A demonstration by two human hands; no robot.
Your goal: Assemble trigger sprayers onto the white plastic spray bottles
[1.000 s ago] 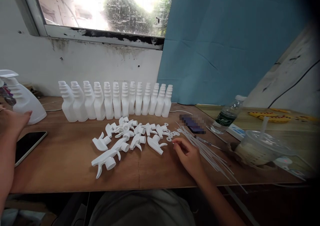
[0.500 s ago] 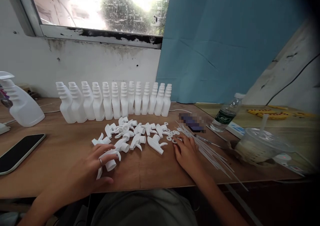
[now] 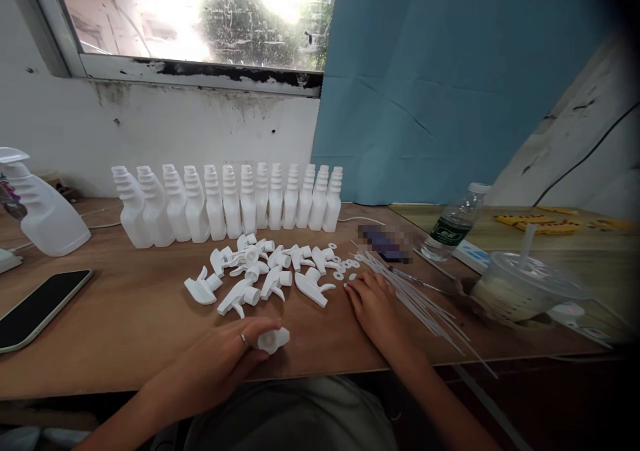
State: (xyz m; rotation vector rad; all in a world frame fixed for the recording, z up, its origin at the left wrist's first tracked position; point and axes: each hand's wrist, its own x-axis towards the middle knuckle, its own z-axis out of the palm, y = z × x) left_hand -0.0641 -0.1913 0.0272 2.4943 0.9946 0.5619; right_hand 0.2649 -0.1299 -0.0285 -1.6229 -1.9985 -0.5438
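My left hand (image 3: 215, 364) is closed around a white trigger spray head (image 3: 273, 340), its round collar opening turned up toward me. My right hand (image 3: 373, 304) rests low over the table at the edge of a scatter of small white ring washers (image 3: 339, 275). Its thumb and forefinger are drawn together; whatever lies between them is too small to make out. Between and beyond both hands lies a loose heap of white trigger spray heads (image 3: 277, 281). A bundle of thin white tubes (image 3: 425, 304) spreads to the right of my right hand.
Behind the heap stands a row of open white bottles (image 3: 231, 204). An assembled spray bottle (image 3: 53, 214) and a phone (image 3: 43, 304) are at left. To the right are a blurred phone (image 3: 385, 243), a water bottle (image 3: 453, 228) and a lidded drink cup (image 3: 520, 291).
My left hand has lifted a spray head from the near left of the heap and carried it right, toward me. My right hand has barely moved; its fingers have drawn in at the washers.
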